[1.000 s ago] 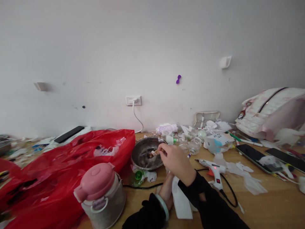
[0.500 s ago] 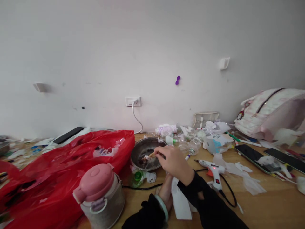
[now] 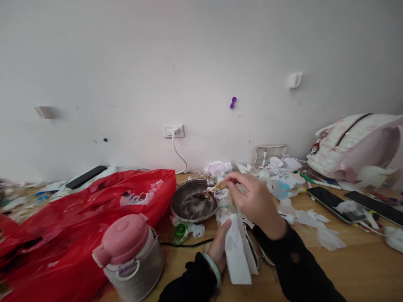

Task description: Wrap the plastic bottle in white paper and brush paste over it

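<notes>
My right hand pinches the pale handle of a small brush-like tool; its end is smeared white and dark brown. That end hangs over the right side of a metal bowl, which has greyish residue inside. Below it, my left hand is closed around a clear plastic bottle with white paper wrapped about it, the paper hanging down in front. The bottle's top stands beside the bowl's right rim. My left fingers are partly hidden by the paper.
A pink-lidded container and a red plastic bag lie on the left. Near the bowl sits a green bottle piece. Paper scraps, phones and a backpack occupy the right. A black cable runs across the table.
My right hand has moved right, drawing the tool's smeared end from the bowl's middle towards its right rim. My left hand with the bottle and paper has come into clearer view; my right arm now covers the glue gun.
</notes>
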The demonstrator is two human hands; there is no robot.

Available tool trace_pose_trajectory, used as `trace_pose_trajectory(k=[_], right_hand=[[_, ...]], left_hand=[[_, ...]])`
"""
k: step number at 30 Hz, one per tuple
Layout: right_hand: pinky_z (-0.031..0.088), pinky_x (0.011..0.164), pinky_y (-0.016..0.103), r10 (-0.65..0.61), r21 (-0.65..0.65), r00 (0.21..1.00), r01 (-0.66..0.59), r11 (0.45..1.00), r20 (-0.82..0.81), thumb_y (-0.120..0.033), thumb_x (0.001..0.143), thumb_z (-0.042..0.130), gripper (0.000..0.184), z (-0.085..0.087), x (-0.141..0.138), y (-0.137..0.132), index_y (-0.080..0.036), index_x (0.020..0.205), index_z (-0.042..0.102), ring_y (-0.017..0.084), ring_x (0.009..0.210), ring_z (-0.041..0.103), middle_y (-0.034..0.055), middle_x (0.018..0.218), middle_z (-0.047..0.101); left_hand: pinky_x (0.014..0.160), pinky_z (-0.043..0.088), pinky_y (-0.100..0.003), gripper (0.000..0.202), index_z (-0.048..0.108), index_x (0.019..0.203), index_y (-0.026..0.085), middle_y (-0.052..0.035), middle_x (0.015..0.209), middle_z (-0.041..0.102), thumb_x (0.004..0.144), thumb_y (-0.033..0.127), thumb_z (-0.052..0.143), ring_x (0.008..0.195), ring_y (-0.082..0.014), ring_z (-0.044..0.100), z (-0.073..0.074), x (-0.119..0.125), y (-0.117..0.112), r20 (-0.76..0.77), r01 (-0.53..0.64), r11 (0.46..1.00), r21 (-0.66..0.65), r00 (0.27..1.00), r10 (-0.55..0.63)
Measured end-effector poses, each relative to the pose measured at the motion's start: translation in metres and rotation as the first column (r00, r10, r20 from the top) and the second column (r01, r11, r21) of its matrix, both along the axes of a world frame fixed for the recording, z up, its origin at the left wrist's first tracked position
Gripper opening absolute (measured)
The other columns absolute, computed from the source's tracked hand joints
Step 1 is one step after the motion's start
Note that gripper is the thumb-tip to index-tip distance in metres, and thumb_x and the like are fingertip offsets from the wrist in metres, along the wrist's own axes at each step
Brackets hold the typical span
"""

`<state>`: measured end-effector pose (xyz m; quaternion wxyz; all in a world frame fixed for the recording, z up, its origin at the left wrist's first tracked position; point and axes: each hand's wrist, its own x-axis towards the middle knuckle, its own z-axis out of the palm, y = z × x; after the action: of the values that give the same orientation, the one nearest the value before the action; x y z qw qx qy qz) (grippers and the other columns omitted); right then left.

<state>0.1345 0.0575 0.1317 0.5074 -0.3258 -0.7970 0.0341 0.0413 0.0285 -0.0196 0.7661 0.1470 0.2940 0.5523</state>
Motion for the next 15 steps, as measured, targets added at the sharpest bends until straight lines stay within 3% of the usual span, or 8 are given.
trace_pose_trajectory(k=[4, 7, 9, 12, 15], right_hand=[[0.049, 0.073, 0.031, -0.03, 0.104, 0.988, 0.046, 0.994, -0.149, -0.016, 0.084, 0.053, 0.014, 0.021, 0.029, -0.022, -0.022, 0.089, 0.065, 0.017, 0.08, 0.064, 0.0027, 0.085, 0.07], [0.051, 0.072, 0.033, -0.024, 0.005, 0.973, 0.026, 1.0, -0.231, -0.019, 0.084, 0.054, 0.014, 0.028, 0.04, -0.032, -0.024, 0.087, 0.067, 0.018, 0.079, 0.064, 0.0023, 0.084, 0.07], [0.052, 0.072, 0.033, 0.031, -0.077, 0.935, -0.062, 0.995, -0.354, -0.02, 0.084, 0.054, 0.013, 0.028, 0.04, -0.033, -0.023, 0.086, 0.067, 0.018, 0.08, 0.065, 0.0029, 0.084, 0.069], [0.052, 0.071, 0.033, 0.149, -0.116, 0.762, -0.282, 0.952, -0.63, -0.018, 0.084, 0.051, 0.011, 0.027, 0.032, -0.027, -0.023, 0.086, 0.061, 0.016, 0.078, 0.064, 0.0028, 0.087, 0.066], [0.048, 0.058, 0.028, 0.185, -0.131, 0.559, -0.477, 0.869, -0.808, -0.017, 0.079, 0.047, 0.01, 0.024, 0.024, -0.016, -0.024, 0.081, 0.053, 0.012, 0.062, 0.057, -0.0003, 0.077, 0.057]], left_hand=[[0.083, 0.047, -0.028, 0.044, 0.053, 0.122, 0.011, -0.0092, 0.092, 0.072, 0.086, 0.034, 0.056, 0.081, -0.0206, 0.067, 0.006, 0.0, -0.002, -0.017, 0.0, 0.998, -0.069, 1.0, -0.001], [0.076, 0.048, -0.028, 0.042, 0.062, 0.108, 0.005, -0.0109, 0.082, 0.072, 0.089, 0.04, 0.046, 0.072, -0.0197, 0.066, 0.01, -0.001, -0.002, -0.021, 0.052, 0.993, -0.105, 0.998, -0.054], [0.069, 0.049, -0.027, 0.048, 0.066, 0.094, 0.002, -0.0124, 0.074, 0.071, 0.09, 0.043, 0.042, 0.063, -0.0188, 0.064, 0.011, -0.002, -0.003, -0.02, 0.094, 0.988, -0.12, 0.995, -0.097], [0.061, 0.048, -0.027, 0.053, 0.068, 0.086, 0.001, -0.0121, 0.066, 0.069, 0.091, 0.045, 0.037, 0.055, -0.0171, 0.06, 0.013, -0.003, -0.004, -0.014, 0.146, 0.98, -0.133, 0.989, -0.15], [0.061, 0.048, -0.025, 0.053, 0.068, 0.085, 0.003, -0.0112, 0.064, 0.068, 0.092, 0.043, 0.034, 0.055, -0.0164, 0.061, 0.014, -0.003, -0.005, -0.012, 0.166, 0.977, -0.132, 0.985, -0.169]])
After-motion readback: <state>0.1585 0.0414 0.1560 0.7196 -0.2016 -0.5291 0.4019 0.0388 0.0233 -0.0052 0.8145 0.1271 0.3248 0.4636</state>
